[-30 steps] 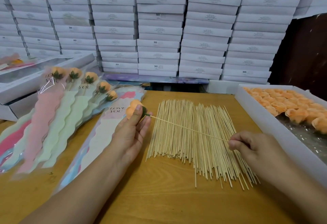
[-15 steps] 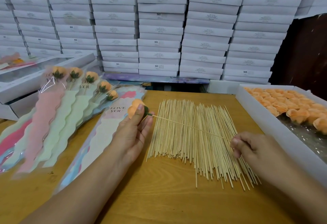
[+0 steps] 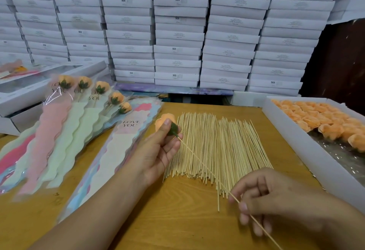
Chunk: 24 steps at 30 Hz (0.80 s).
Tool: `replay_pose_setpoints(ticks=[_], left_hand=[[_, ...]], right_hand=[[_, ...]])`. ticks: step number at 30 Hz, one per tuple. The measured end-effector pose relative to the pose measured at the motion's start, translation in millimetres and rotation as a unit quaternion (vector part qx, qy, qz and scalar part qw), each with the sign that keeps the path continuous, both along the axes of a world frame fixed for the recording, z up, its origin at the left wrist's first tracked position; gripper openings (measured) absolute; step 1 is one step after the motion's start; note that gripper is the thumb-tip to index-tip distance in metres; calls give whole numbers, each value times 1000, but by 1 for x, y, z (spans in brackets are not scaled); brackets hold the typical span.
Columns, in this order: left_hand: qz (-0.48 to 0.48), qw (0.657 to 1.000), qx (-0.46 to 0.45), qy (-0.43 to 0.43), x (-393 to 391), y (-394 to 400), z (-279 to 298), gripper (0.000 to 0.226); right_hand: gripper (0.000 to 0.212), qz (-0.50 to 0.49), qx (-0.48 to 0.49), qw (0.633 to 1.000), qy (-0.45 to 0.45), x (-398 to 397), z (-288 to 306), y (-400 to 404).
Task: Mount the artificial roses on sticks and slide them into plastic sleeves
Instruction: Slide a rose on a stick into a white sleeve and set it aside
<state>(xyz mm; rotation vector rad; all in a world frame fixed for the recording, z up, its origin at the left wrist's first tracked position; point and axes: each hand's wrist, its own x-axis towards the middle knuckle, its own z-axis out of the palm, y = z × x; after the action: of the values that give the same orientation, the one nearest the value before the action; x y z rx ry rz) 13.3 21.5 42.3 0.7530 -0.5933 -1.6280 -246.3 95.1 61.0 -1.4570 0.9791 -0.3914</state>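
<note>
My left hand (image 3: 160,151) holds an orange artificial rose (image 3: 165,120) with a green base, thumb on top of it. A thin wooden stick (image 3: 199,162) runs from the rose's base down to the right. My right hand (image 3: 276,200) grips that stick in curled fingers, and the stick's end passes beyond the hand toward the bottom edge. A pile of bare sticks (image 3: 217,145) lies on the wooden table (image 3: 177,220) under the held stick. A stack of empty "LOVE YOU" sleeves (image 3: 110,155) lies just left of my left hand.
Several sleeved roses (image 3: 83,99) fan out at the left. A white tray (image 3: 300,141) of loose orange rose heads (image 3: 325,121) sits at the right. White boxes (image 3: 177,32) are stacked high behind the table. More boxes (image 3: 29,95) stand at the far left.
The stick has swung from nearly level to a steep slant. My right hand moved down toward me along it, so the stick's end now sticks out past the hand. The rose stays put.
</note>
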Motion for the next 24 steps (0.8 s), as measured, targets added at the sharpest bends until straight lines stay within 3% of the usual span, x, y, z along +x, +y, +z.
replay_pose_setpoints(ticks=[6, 13, 15, 17, 18, 20, 22, 24], left_hand=[[-5, 1000, -4, 8, 0, 1, 1, 31], [-16, 1000, -15, -16, -2, 2, 0, 52], [-21, 997, -20, -74, -2, 3, 2, 48], [-21, 974, -35, -224, 2, 5, 5, 33], [-11, 943, -55, -328, 6, 5, 7, 24], [36, 840, -122, -527, 20, 3, 13, 7], [73, 700, -166, -690, 35, -4, 21, 8], [101, 548, -141, -819, 52, -15, 28, 26]], right_hand=[[26, 4, 56, 997, -48, 3, -4, -1], [29, -37, 63, 993, -88, 7, -7, -2], [34, -56, 62, 990, -114, 5, -7, -3], [38, -81, 56, 985, -143, 2, -7, -4], [41, -93, 50, 982, -155, 0, -7, -4], [51, -117, 40, 977, -177, -4, -7, -6], [58, -137, 33, 971, -192, -6, -7, -8], [61, -151, 29, 968, -200, -8, -7, -10]])
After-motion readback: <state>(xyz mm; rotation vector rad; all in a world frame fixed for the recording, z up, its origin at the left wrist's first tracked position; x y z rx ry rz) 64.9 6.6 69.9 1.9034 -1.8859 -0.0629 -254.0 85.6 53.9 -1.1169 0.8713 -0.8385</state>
